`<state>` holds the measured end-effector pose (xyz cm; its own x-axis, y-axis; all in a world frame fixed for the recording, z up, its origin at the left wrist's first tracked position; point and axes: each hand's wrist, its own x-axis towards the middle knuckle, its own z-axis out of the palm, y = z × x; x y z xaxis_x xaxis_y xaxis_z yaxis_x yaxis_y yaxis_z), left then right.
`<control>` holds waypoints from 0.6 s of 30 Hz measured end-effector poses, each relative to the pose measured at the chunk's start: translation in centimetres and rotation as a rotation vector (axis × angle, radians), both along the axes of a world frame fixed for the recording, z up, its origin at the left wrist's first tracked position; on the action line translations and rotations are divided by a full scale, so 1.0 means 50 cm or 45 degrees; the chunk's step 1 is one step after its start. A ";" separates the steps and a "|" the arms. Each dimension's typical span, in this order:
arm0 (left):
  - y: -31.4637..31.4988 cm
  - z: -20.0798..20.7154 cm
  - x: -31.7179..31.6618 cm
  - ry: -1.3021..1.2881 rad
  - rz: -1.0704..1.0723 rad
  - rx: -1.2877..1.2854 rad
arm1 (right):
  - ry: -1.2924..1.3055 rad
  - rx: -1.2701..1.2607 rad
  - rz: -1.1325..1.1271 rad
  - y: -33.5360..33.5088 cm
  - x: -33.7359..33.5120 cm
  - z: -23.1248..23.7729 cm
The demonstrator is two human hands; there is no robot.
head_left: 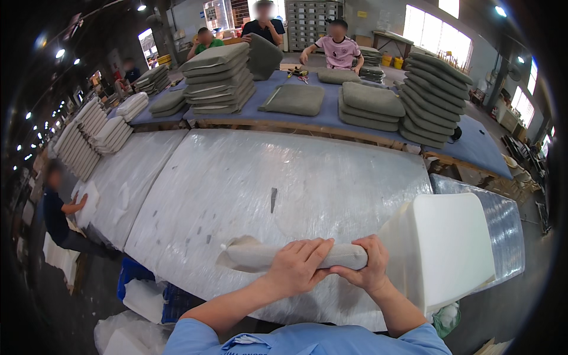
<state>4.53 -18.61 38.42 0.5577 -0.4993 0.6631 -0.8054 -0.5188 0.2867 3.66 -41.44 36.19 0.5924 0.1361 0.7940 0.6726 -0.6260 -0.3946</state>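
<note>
A light grey fabric-covered cushion is held edge-on above the plastic-wrapped table, close in front of me. My left hand grips it around the middle, fingers over the top edge. At its right end, my right hand is closed round the corner, thumb towards me. Loose cloth flares out at the cushion's left end. To the right of my right hand stands a stack of white foam pads. The cushion's far face is hidden from me.
Across the wrapped table, a blue-topped table bears stacks of grey cushions. Several people are beyond it. A co-worker handles a white pad at the far left. A blue crate stands below the near edge.
</note>
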 end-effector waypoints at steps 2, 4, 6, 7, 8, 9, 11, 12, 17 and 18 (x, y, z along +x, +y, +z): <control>-0.013 -0.011 -0.002 -0.025 0.048 0.043 | 0.024 0.010 -0.001 -0.014 0.001 -0.008; -0.025 -0.021 -0.011 -0.036 0.131 0.076 | 0.038 0.051 0.017 -0.019 0.007 -0.009; -0.034 -0.026 -0.009 -0.035 0.163 0.065 | 0.055 0.072 0.024 -0.022 0.012 -0.008; -0.036 -0.025 -0.007 -0.039 0.181 0.061 | 0.065 0.073 0.021 -0.021 0.014 -0.006; -0.037 -0.026 -0.005 -0.025 0.189 0.061 | 0.074 0.073 0.019 -0.021 0.016 -0.004; -0.038 -0.025 -0.002 -0.013 0.195 0.061 | 0.062 0.080 0.024 -0.020 0.018 -0.004; -0.034 -0.024 0.006 0.025 0.169 0.053 | 0.036 0.092 0.033 -0.018 0.026 -0.004; -0.026 -0.019 0.014 0.053 0.140 0.049 | 0.059 0.094 0.057 -0.013 0.028 0.002; 0.012 0.025 0.030 0.111 0.001 -0.009 | 0.197 0.087 0.265 0.015 0.043 0.053; 0.012 0.040 0.030 0.110 -0.036 -0.003 | 0.222 0.061 0.321 0.017 0.045 0.057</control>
<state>6.01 -18.02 40.40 0.5987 -0.5141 0.6142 -0.7919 -0.4953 0.3573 5.90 -40.61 39.04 0.6725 0.2610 0.6925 0.7241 -0.4255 -0.5428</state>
